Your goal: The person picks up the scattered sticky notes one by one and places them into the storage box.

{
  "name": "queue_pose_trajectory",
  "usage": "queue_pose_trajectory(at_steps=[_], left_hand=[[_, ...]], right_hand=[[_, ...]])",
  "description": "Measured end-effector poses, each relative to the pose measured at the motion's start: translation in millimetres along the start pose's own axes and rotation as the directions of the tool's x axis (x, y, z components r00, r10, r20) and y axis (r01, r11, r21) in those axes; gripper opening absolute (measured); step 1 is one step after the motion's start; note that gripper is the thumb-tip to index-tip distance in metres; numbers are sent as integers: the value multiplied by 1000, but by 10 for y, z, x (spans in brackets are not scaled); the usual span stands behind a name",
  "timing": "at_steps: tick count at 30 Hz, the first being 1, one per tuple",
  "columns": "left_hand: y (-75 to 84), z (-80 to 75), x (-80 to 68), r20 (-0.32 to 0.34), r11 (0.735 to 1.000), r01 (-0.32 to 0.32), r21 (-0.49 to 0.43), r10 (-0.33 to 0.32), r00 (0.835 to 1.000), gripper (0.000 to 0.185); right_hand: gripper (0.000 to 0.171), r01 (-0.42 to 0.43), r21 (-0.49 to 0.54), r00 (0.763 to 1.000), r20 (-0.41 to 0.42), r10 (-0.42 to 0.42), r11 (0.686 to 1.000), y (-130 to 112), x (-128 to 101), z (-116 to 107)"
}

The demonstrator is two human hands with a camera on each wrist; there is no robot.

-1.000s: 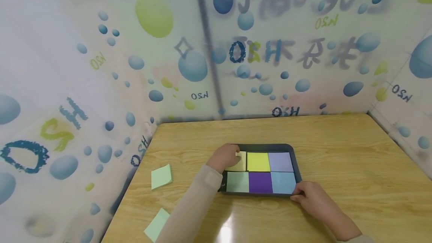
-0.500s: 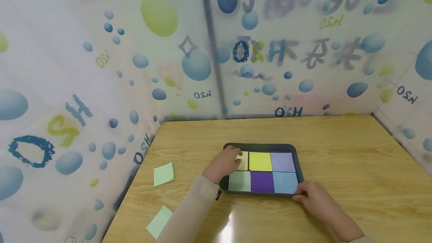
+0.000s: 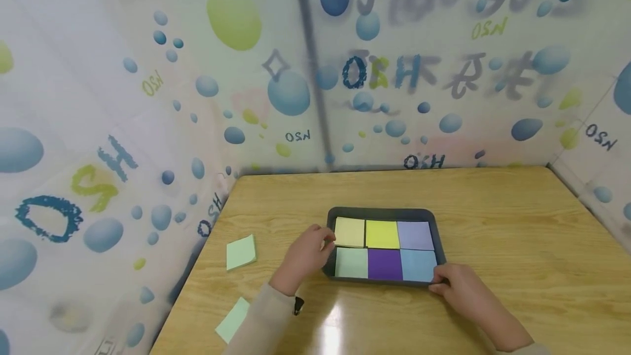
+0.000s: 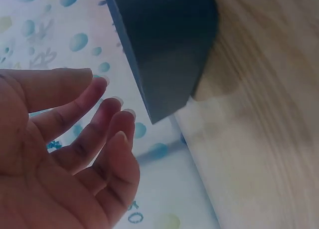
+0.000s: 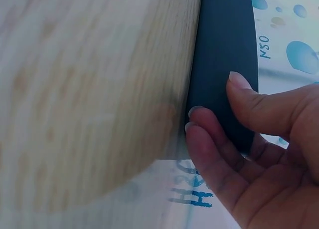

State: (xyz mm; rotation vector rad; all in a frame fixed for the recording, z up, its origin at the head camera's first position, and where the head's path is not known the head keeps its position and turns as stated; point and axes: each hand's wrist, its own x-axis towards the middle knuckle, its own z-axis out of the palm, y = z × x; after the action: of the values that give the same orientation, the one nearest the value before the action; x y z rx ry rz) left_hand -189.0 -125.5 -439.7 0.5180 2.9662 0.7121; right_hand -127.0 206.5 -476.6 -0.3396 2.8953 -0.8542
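Head view: your right hand (image 3: 455, 288) pinches the dark tray (image 3: 382, 213) at its near right corner, thumb on the rim, fingers (image 5: 209, 139) curled under. Your left hand (image 3: 305, 253) sits just beside the tray's left edge, fingers (image 4: 94, 116) loosely spread, holding nothing. The tray lies mid-surface (image 3: 493, 223) with six coloured note pads inside, pale yellow pad (image 3: 349, 232) nearest your left hand. Judging by looks, the tray is light, stiff and likely slick; take it by the rim. The pads are thin and soft, so lift them by an edge. Both wrist views are blurred and show no pads. Two green pads (image 3: 241, 251) lie well apart on the left, the nearer one partly cut off.
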Motion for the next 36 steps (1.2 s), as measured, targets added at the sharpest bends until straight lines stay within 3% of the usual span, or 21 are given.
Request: queue_pose_trajectory(at_steps=[8, 21, 24, 29, 33, 36], left_hand=[[-252, -75, -330, -24, 998, 64, 30, -63, 998, 12], [-914, -427, -815, 75, 995, 85, 46, -88, 993, 14], [-1020, -525, -900, 133, 988, 156, 3, -155, 979, 14], [-1108, -612, -990, 235, 959, 281, -39, -265, 935, 16], [-1167, -605, -1046, 238, 940, 341, -1, -331, 913, 25], [-1232, -560, -1089, 215, 932, 362, 17, -357, 909, 30]], right_hand=[[29, -25, -8, 999, 23, 25, 1000, -13, 10, -6], [24, -79, 10, 996, 51, 78, 997, -30, 27, 2], [24, -76, 13, 996, 44, 75, 997, -24, 20, 4], [24, -78, 11, 996, 40, 77, 997, -11, 11, -2], [23, -79, 9, 996, 37, 78, 997, -15, 16, -5], [23, -73, 9, 997, 36, 72, 997, -21, 19, 2]])
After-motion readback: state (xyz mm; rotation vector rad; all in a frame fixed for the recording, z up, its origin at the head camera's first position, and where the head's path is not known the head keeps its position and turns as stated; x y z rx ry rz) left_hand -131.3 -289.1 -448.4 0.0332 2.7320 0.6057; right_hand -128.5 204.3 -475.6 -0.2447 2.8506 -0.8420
